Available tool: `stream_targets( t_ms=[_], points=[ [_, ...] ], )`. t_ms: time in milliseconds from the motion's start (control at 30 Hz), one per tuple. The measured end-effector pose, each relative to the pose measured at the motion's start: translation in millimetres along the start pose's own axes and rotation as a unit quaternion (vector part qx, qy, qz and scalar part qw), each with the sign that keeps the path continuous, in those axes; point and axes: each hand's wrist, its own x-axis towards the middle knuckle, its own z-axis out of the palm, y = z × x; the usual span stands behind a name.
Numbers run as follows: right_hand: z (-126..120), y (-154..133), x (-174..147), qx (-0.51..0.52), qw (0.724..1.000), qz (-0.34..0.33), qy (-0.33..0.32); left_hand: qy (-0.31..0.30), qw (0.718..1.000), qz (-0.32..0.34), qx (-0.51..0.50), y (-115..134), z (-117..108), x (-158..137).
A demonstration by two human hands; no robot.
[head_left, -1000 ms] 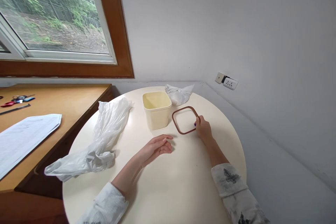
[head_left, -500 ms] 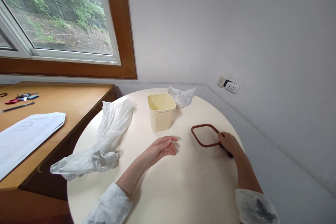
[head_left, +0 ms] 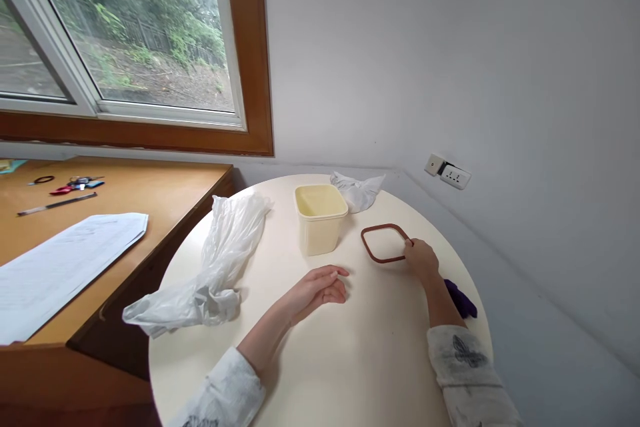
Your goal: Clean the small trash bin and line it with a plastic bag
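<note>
My right hand [head_left: 421, 259] is closed on the near right corner of a brown ring [head_left: 387, 260] shaped like a rounded square. The ring is at the right part of the table, and I cannot tell whether it touches the top. My left hand [head_left: 320, 290] holds nothing; its fingers are loosely bent and somewhat apart, in front of a cream square bin [head_left: 320, 233]. The bin stands upright with its open top facing up. Partly hidden by my right forearm, a dark purple thing [head_left: 460, 300] lies near the table's right edge.
A crumpled white plastic bag [head_left: 225, 253] covers the left side of the round table [head_left: 360, 360]; another white bag [head_left: 360, 195] lies behind the bin. On the wooden desk [head_left: 175, 180] to the left are papers [head_left: 75, 267], a pen [head_left: 57, 204] and keys [head_left: 80, 183].
My right hand has moved the ring away from me, toward the bin. The purple thing now shows more behind my forearm. My left hand keeps its pose; the view has turned slightly left.
</note>
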Motion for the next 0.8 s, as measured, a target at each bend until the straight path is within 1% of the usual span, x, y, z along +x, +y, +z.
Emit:
stream_targets(
  t_ms=[133,300,367,533,600,700,733,800],
  points=[
    [11,4,4,-0.011,1.0,0.002,0.011,-0.002,1.0,0.002,-0.002,-1,-2,1],
    [17,13,4,-0.022,0.999,-0.017,0.036,0.001,1.0,0.0,0.001,-3,-4,1],
    [19,14,3,-0.025,0.998,-0.025,0.058,0.003,1.0,0.001,0.005,-3,-4,1],
    [19,11,-5,-0.022,0.988,-0.048,0.146,0.014,1.0,0.01,0.025,0,-1,-2],
    [20,6,-9,-0.008,0.976,-0.078,0.203,0.018,0.999,0.012,0.037,2,-1,-4],
    [25,-6,-17,0.027,0.938,-0.162,0.304,0.021,0.998,0.014,0.057,4,-3,-6],
    [27,-11,-21,0.038,0.925,-0.192,0.324,0.021,0.998,0.015,0.065,4,-5,-7],
    [31,-24,-30,0.051,0.91,-0.246,0.329,0.021,0.996,0.017,0.082,5,-8,-8]
  ],
)
